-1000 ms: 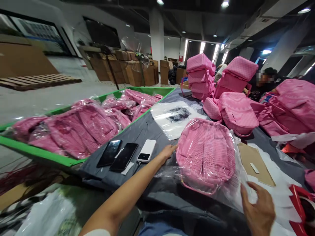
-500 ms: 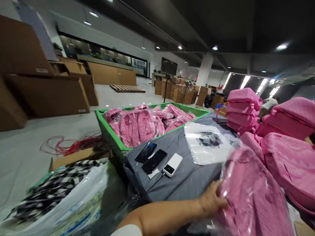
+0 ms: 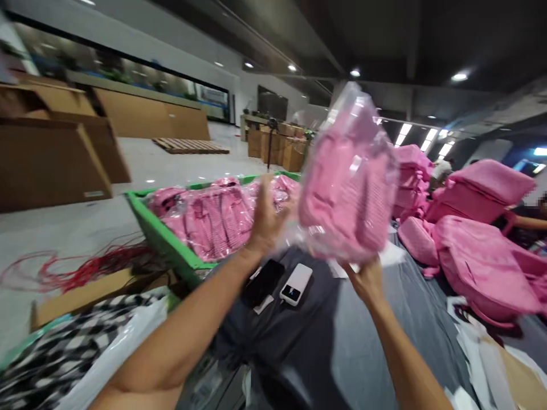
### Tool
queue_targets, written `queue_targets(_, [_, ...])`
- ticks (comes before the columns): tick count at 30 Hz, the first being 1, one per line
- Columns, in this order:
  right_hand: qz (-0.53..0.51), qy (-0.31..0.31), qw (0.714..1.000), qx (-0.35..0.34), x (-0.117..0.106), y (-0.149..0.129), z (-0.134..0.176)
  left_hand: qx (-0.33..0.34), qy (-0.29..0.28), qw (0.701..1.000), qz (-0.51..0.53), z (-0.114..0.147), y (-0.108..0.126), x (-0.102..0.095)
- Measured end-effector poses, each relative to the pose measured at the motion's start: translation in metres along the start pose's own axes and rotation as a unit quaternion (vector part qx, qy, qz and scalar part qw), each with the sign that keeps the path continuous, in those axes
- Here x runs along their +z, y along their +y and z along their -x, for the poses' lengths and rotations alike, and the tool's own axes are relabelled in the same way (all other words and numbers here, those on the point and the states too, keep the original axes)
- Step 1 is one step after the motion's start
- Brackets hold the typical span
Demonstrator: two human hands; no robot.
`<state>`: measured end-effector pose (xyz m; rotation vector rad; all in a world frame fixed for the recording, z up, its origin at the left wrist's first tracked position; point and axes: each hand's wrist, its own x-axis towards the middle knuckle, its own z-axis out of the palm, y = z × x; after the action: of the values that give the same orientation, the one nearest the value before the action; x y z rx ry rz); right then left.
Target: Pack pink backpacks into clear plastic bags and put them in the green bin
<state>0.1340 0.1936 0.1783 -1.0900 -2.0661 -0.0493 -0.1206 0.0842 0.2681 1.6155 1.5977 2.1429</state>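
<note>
Pink backpack (image 3: 346,193) in a clear poly bag: up off the table, roughly upright, tilted a bit, straps/back panel facing the wearer. Loose film peaks above the top and trails off the lower L corner.

R hand (image 3: 365,276) is at the btm edge, apparently taking the wt from below/behind. Fingers mostly hidden, so can't tell if they pinch the film or the pack itself. L hand (image 3: 269,219) is just beside the L side, fingers & thumb spread, nothing clearly gripped; blurred, so can't tell if it's touching the film.

To handle it well (my judgement): keep R palm broad under the btm, not just on film, b/c thin plastic may slip or tear. Bring L hand onto the pack's side, thro' the film, for a 2nd support pt. Gather the trailing corner so it doesn't snag. Keep it level & high enough to miss the white power bank (image 3: 297,285) and black phone (image 3: 265,279) on the table below.

Table has a dark grey cover (image 3: 363,341). Green-rimmed bin (image 3: 166,250) next to it, L side, w/ bagged pink backpacks (image 3: 220,219) inside. R side of table: unbagged pink backpack (image 3: 485,262), stack of pink bags (image 3: 412,176) behind, plus brown cardboard (image 3: 521,364) near the edge. Co-worker's arm (image 3: 532,222) at far R.

Floor, L: checked cloth (image 3: 85,347), red cord (image 3: 68,265), wooden pallet (image 3: 191,146) farther back.
</note>
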Motion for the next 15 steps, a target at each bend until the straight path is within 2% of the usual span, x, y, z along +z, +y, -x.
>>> queue_targets(1, [0.043, -0.014, 0.999, 0.019, 0.000, -0.008, -0.017, 0.030, 0.066, 0.995, -0.075, -0.021, -0.015, -0.008])
queue_targets(2, [0.085, -0.037, 0.995, 0.035, 0.000, -0.017, -0.032, 0.049, 0.102, 0.984, -0.138, -0.032, -0.031, -0.013])
queue_targets(3, [0.121, -0.067, 0.989, 0.044, 0.002, -0.026, -0.042, 0.057, 0.102, 0.976, -0.181, -0.032, -0.049, -0.015])
queue_targets(4, [0.144, -0.097, 0.984, 0.043, 0.006, -0.036, -0.046, 0.058, 0.074, 0.974, -0.206, -0.020, -0.066, -0.013])
queue_targets(6, [0.132, -0.171, 0.976, 0.015, 0.017, -0.048, -0.029, 0.062, -0.010, 0.975, -0.212, 0.029, -0.097, 0.002])
queue_targets(8, [0.080, -0.273, 0.958, -0.020, 0.029, -0.042, 0.017, 0.045, -0.140, 0.972, -0.184, 0.095, -0.120, 0.032])
queue_targets(10, [0.033, -0.378, 0.924, -0.046, 0.036, -0.014, 0.074, 0.020, -0.264, 0.953, -0.145, 0.155, -0.130, 0.069])
queue_targets(11, [0.022, -0.419, 0.907, -0.028, 0.035, 0.006, 0.100, 0.019, -0.326, 0.937, -0.125, 0.177, -0.130, 0.087])
queue_targets(13, [-0.007, -0.425, 0.905, 0.031, 0.022, 0.051, 0.139, 0.028, -0.423, 0.902, -0.081, 0.205, -0.122, 0.122])
queue_targets(15, [-0.030, -0.396, 0.913, 0.090, -0.004, 0.093, 0.158, 0.047, -0.500, 0.864, -0.035, 0.217, -0.109, 0.153])
